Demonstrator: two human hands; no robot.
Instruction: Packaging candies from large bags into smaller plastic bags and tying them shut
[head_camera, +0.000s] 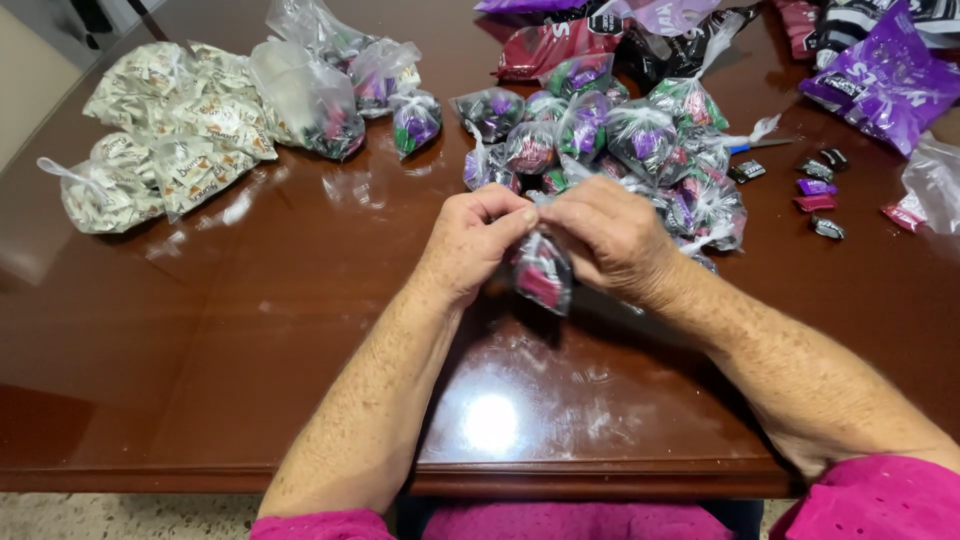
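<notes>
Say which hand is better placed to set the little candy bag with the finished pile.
Probably the right hand. Both it and the left hand pinch the top of the small candy bag, but the pile of tied bags lies just beyond and to the right.

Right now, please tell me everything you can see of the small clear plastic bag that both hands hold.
The small clear plastic bag looks thin and crinkled, filled with wrapped sweets in pink, dark and green colours. It hangs upright just above the dark brown glossy wooden table, near the middle. The left hand and the right hand pinch its gathered top between their fingers. Whether the neck is tied is hidden.
</notes>
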